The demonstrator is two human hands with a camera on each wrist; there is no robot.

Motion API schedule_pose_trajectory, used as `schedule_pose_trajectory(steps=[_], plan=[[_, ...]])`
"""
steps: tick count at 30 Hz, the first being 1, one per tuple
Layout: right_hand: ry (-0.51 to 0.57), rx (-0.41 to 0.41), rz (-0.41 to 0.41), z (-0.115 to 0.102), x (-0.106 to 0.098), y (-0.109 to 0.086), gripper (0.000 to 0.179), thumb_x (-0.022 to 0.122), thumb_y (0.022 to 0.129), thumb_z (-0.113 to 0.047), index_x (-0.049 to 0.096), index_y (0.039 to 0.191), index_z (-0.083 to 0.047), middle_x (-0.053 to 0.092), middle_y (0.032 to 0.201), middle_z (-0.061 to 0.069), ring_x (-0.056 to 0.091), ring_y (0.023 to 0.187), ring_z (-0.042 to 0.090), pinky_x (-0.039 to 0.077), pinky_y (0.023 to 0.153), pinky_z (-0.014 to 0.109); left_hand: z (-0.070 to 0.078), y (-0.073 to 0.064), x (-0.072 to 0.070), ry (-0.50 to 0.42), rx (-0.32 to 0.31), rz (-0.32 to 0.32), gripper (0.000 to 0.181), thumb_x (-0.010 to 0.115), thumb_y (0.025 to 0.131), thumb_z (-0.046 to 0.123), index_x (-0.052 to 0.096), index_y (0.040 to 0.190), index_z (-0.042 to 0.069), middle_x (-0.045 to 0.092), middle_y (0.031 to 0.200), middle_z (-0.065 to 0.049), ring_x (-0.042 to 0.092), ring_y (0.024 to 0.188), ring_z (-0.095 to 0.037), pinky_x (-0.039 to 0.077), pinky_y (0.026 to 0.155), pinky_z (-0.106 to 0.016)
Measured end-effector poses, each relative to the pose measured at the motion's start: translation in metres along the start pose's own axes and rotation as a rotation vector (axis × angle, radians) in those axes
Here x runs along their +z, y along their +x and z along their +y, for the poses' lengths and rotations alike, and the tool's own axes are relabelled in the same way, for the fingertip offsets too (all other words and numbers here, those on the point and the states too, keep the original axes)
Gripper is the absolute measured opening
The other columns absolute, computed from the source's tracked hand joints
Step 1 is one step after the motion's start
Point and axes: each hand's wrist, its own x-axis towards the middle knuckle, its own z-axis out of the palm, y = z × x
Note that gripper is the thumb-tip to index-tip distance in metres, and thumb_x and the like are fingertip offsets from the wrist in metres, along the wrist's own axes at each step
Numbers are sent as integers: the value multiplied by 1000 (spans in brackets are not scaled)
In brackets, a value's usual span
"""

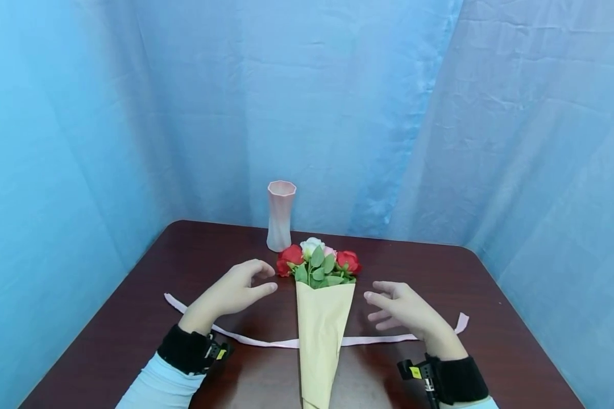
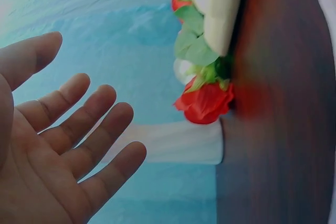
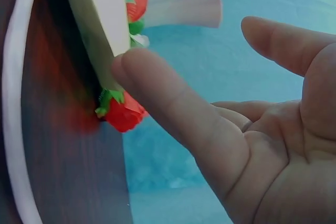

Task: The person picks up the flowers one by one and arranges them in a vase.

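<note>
A bouquet in cream wrapping paper (image 1: 323, 324) lies on the table, its red, white and pink flowers (image 1: 312, 250) and green leaves pointing away from me. Under the paper a pale pink ribbon (image 1: 256, 342) runs crosswise, with an end out to each side. My left hand (image 1: 237, 288) is held left of the flowers, fingers loosely bent and nothing in them; the left wrist view shows its fingers (image 2: 107, 124) spread. To the right of the wrapping is my right hand (image 1: 401, 307), also holding nothing, its fingers (image 3: 168, 93) apart near the bouquet in the right wrist view.
Behind the flowers stands a pink and white vase (image 1: 280, 218) near the back edge of the dark brown table (image 1: 414, 261). Light blue curtains (image 1: 307, 113) hang around the back and sides. Both wrists wear black bands with small cameras.
</note>
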Motion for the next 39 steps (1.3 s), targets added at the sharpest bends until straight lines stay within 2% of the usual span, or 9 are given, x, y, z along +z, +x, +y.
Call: schedule_pose_trajectory(steps=[9,19,25,28,34,39], plan=[[58,33,-63,10,20,7,85,67,99,-33,23,152,16,47,145,34,70,100,44,61,75,49,0,10,22,22,8,-71,33,73,95,29,66,120,8,66,118,-7,60,115,-26,50,100,-48],[59,49,-87,15,38,0,84,66,101,-29,20,150,21,48,141,38,68,106,42,59,81,49,0,16,41,13,-3,-129,37,73,95,25,64,124,4,66,119,-11,61,113,-27,51,100,-47],[60,68,-52,16,46,-1,85,66,100,-33,21,151,19,53,139,34,71,98,38,61,77,47,3,21,50,9,0,-151,41,71,96,25,63,127,-2,65,122,-14,61,115,-28,49,102,-48],[82,73,-45,18,49,-1,85,66,101,-34,21,151,18,52,140,33,72,96,38,61,76,48,6,23,54,13,-22,-165,45,70,97,27,61,131,-1,64,126,-14,60,118,-28,48,103,-48],[104,72,-52,22,56,0,87,67,99,-36,23,150,19,53,140,33,72,95,37,61,70,48,8,27,63,31,-22,-190,44,68,98,21,59,134,-2,63,128,-15,59,120,-29,47,104,-49],[114,78,-65,23,60,0,84,66,101,-35,25,150,18,59,133,29,73,91,36,61,65,49,12,29,69,71,-12,-201,45,68,97,17,58,135,-4,61,131,-17,57,122,-30,45,106,-49]])
